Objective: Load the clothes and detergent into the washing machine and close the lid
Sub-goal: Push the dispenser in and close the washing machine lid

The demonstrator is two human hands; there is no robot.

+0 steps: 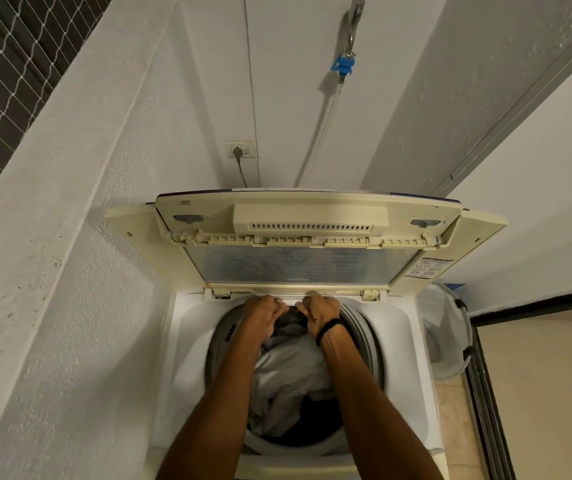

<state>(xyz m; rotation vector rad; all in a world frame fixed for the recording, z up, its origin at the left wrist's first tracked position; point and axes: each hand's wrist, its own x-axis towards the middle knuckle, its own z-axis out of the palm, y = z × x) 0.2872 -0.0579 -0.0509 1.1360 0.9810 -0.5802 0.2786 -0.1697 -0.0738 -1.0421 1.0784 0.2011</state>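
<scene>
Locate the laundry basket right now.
In the head view, the laundry basket stands on the floor right of the washing machine, below the raised lid's right corner.

A raised lid blocks the far side of the washing machine drum, grey clothes fill its middle, and a dark open gap remains at its near edge.

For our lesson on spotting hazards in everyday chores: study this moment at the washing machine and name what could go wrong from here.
1. Both hands, left and right, grip cloth at the drum's far rim, right under the raised lid. If the lid dropped, it could hit the knuckles.
2. The cloth is heaped up to the rim. A fold left over the rim might get trapped when the lid closes.
</scene>
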